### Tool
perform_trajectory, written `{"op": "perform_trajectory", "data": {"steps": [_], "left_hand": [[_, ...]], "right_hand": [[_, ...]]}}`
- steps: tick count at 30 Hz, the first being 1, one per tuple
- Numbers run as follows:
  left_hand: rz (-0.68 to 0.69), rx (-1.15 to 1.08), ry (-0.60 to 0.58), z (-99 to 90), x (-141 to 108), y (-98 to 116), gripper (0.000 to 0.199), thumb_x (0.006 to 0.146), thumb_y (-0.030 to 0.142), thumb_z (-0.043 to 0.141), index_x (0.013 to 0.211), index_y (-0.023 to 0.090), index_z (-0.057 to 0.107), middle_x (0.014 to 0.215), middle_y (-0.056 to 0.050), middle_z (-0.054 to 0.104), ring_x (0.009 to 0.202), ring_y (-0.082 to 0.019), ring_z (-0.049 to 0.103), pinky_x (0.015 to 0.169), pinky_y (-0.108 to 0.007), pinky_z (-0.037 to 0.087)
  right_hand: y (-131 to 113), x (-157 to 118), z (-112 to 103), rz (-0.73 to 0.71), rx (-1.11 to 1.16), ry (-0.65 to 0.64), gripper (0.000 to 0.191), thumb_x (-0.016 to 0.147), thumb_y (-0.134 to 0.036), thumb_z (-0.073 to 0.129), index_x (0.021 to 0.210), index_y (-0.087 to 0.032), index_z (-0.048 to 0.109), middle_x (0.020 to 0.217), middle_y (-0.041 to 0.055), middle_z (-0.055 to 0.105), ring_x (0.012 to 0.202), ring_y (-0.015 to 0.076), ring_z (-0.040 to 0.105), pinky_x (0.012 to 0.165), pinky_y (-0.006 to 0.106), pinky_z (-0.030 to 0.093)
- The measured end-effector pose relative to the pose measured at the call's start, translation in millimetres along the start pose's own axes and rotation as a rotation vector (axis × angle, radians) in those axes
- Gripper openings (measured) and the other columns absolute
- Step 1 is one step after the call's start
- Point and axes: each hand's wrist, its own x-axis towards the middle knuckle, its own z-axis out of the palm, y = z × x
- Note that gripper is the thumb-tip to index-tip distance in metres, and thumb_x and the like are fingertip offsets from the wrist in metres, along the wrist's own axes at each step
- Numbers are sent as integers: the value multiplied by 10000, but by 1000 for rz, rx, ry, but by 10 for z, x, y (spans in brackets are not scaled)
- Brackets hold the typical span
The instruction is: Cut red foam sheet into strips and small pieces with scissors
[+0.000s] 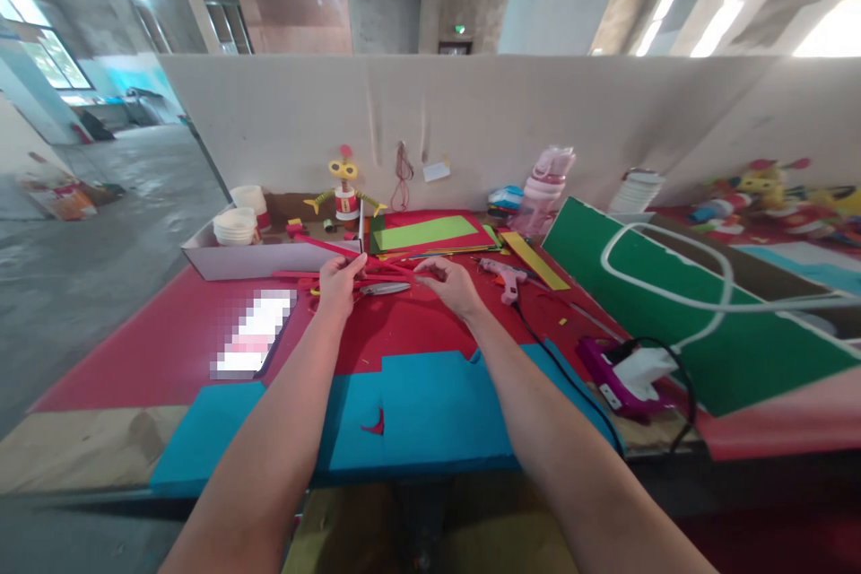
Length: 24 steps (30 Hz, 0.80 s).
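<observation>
My left hand (337, 283) is closed, thumb on top, on thin red strips (323, 244) that look like paper or felt. The strips run out to the left and across toward my right hand (452, 285). That hand has its thumb and forefinger pinched at the strips' right end; exactly what sits between the fingertips is too small to make out. Just below the strips lies a pair of scissors (387, 289) with grey blades and a yellow handle partly behind my left hand. A pink glue gun (508, 278) rests on the red table cover, right of my right hand.
A blue sheet (437, 413) covers the near edge. A phone (256, 336) lies left. Behind are a white box (282, 258), a yellow-headed figure (345, 188) and green and red sheets (427, 233). On the right are a purple power strip (619, 386), cables and a green board (673, 314).
</observation>
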Motion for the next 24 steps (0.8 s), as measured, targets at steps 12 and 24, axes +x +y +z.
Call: {"op": "perform_trajectory", "data": {"steps": [12, 24], "left_hand": [[-12, -72, 29, 16, -22, 44, 309, 550, 328, 780, 520, 167, 518, 499, 24, 514, 489, -79, 464, 515, -227, 392], [37, 50, 112, -33, -24, 89, 278, 634, 352, 748, 569, 168, 551, 517, 36, 508, 504, -84, 466, 535, -226, 387]], "right_hand": [[-87, -50, -6, 63, 91, 33, 284, 632, -444, 739, 679, -193, 613, 725, 4, 634, 708, 153, 573, 720, 288, 469], [-51, -40, -317, 167, -156, 483, 332, 750, -509, 629, 760, -177, 648, 738, 56, 659, 689, 193, 588, 696, 329, 480]]}}
